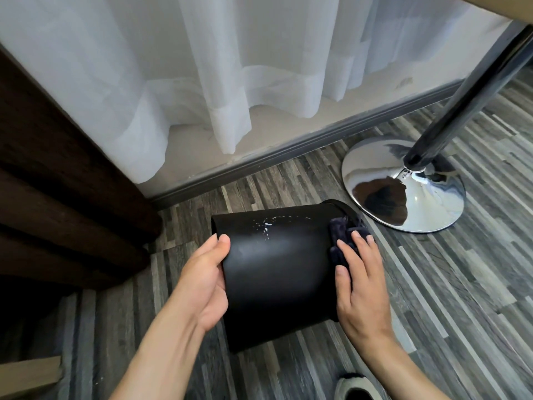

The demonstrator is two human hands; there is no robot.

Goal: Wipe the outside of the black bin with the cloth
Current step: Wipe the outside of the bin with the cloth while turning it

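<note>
The black bin (277,267) lies tipped on its side above the grey plank floor, its base toward the left and its rim toward the right. White droplets speckle its upper wall. My left hand (204,281) grips the bin's base edge, thumb on top. My right hand (360,272) presses a dark cloth (339,238) flat against the wall near the rim. Most of the cloth is hidden under my fingers.
A chrome table base (403,194) with a dark pole stands just right of the bin. White curtains (230,82) hang over a grey skirting board behind. Dark wooden furniture (57,197) fills the left. A slipper (357,388) shows at the bottom edge.
</note>
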